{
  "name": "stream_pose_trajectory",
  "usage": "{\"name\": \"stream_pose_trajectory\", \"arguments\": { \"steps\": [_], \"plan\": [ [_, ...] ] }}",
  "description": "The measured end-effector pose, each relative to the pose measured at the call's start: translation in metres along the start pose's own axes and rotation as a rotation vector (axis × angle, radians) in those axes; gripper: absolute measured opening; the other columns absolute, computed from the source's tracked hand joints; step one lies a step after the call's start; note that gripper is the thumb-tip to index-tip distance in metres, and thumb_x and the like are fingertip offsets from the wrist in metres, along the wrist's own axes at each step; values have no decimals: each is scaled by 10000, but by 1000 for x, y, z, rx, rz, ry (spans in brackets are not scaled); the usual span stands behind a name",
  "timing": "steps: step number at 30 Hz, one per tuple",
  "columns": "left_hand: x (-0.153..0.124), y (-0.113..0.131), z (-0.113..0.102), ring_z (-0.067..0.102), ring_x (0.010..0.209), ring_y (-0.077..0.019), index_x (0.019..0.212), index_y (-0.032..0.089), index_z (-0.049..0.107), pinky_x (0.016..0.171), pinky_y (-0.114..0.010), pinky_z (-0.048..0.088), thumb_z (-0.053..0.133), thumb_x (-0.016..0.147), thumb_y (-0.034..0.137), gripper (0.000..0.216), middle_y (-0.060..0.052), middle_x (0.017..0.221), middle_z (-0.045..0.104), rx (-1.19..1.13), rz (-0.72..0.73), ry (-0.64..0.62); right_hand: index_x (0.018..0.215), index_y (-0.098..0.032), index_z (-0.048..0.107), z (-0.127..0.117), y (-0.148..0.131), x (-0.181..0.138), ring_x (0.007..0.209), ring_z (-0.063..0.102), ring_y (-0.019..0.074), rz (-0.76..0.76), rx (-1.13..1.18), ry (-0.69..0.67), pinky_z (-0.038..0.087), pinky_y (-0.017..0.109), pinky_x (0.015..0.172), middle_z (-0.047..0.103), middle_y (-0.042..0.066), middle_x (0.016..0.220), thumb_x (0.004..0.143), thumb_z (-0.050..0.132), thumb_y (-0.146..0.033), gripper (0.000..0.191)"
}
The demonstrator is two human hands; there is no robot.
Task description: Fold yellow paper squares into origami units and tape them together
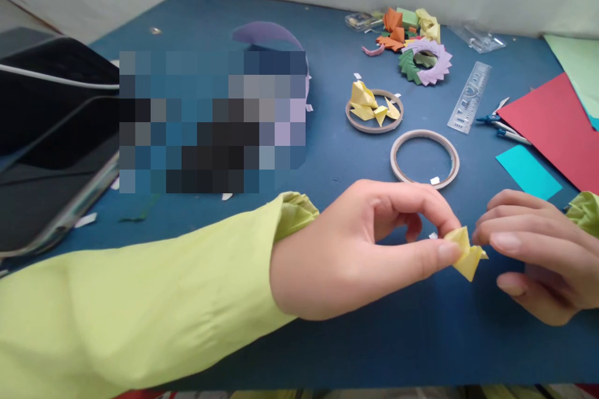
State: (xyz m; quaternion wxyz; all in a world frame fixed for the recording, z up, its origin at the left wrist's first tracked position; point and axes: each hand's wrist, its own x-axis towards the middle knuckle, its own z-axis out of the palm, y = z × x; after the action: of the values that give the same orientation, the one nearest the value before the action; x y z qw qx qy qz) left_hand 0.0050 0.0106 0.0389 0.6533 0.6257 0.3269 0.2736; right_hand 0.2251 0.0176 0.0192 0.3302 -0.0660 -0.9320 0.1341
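Between the thumb and index finger of my left hand point(369, 249) is a small folded yellow paper piece point(468, 255) with pointed corners. Just right of it is my right hand point(547, 249), its fingers apart and the thumb below them; the fingertips come close to the paper, and I cannot tell whether they touch it. Beyond my hands lies a tape roll point(397, 168) with a white scrap on its near edge. A second tape roll point(374, 131) holds several folded yellow paper pieces point(365, 96) in and over its ring.
A folded purple and green paper ring point(437, 65) and orange pieces point(393, 19) lie at the back. Rightward are a clear ruler point(470, 96), pens point(512, 135), a cyan sheet point(528, 171) and a red sheet point(556, 121). Dark devices point(56, 168) stand left on the blue table point(374, 349); a patch is pixelated.
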Motion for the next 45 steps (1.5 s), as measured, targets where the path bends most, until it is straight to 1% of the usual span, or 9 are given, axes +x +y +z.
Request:
{"name": "stream_pose_trajectory", "arguments": {
  "steps": [8, 11, 15, 21, 33, 36, 38, 42, 45],
  "plan": [
    [-1, -1, 2, 519, 701, -119, 685, 156, 605, 661, -242, 428, 587, 769, 120, 93, 9, 725, 604, 145, 52, 69, 1398, -91, 324, 3, -4, -4, 881, 594, 186, 162, 210, 19, 505, 336, 699, 641, 119, 983, 813, 524, -68, 619],
    [1, -2, 1, 516, 693, -115, 686, 155, 605, 651, -235, 424, 587, 766, 125, 87, 13, 714, 594, 152, 50, 66, 1339, -164, 445, 3, -8, -3, 766, 593, 143, 328, 354, 61, 515, 286, 639, 649, 72, 877, 859, 468, -52, 494],
    [2, -2, 1, 526, 699, -118, 679, 152, 609, 644, -230, 428, 595, 766, 147, 88, 6, 731, 599, 141, 31, 69, 1197, -292, 589, 6, -12, -4, 600, 579, 77, 723, 737, 183, 498, 190, 535, 654, -13, 709, 937, 468, -169, 312],
    [2, -3, 1, 528, 673, -113, 672, 144, 614, 619, -220, 422, 583, 786, 178, 123, 4, 731, 593, 134, -22, 77, 1186, -353, 588, 6, -6, -8, 599, 595, 70, 850, 988, 152, 500, 183, 548, 673, -34, 694, 950, 466, -260, 281],
    [1, 0, 2, 472, 590, -91, 682, 146, 587, 541, -207, 377, 567, 790, 209, 127, 22, 687, 557, 120, -90, 77, 1203, -287, 591, 3, -6, -8, 644, 602, 103, 728, 815, 80, 498, 199, 549, 674, 13, 726, 936, 484, -258, 289],
    [3, -3, 2, 488, 611, -102, 724, 148, 596, 553, -217, 393, 558, 805, 209, 108, 5, 738, 590, 224, -84, 80, 1140, -265, 620, 5, -5, -6, 587, 591, 92, 810, 831, 106, 489, 180, 500, 652, 3, 683, 943, 468, -243, 251],
    [4, -6, 1, 512, 685, -121, 740, 151, 599, 626, -233, 418, 554, 803, 160, 78, -9, 769, 610, 363, 16, 90, 1047, -233, 644, 7, -6, -3, 585, 584, 90, 832, 681, 155, 485, 177, 495, 638, 2, 690, 911, 522, -209, 184],
    [6, -15, -2, 520, 837, -163, 783, 149, 601, 822, -290, 426, 510, 808, 74, 121, -42, 817, 623, 627, 310, 72, 1147, -190, 566, 9, -7, 1, 789, 597, 138, 493, 237, 107, 532, 263, 672, 632, 58, 910, 824, 621, -133, 333],
    [6, -18, -4, 531, 831, -162, 808, 135, 616, 817, -284, 437, 499, 825, 71, 134, -55, 827, 634, 688, 346, 46, 1313, -162, 410, 10, -3, 0, 908, 589, 151, 251, 60, 3, 531, 295, 764, 629, 80, 1014, 833, 569, -58, 516]
  ]
}}
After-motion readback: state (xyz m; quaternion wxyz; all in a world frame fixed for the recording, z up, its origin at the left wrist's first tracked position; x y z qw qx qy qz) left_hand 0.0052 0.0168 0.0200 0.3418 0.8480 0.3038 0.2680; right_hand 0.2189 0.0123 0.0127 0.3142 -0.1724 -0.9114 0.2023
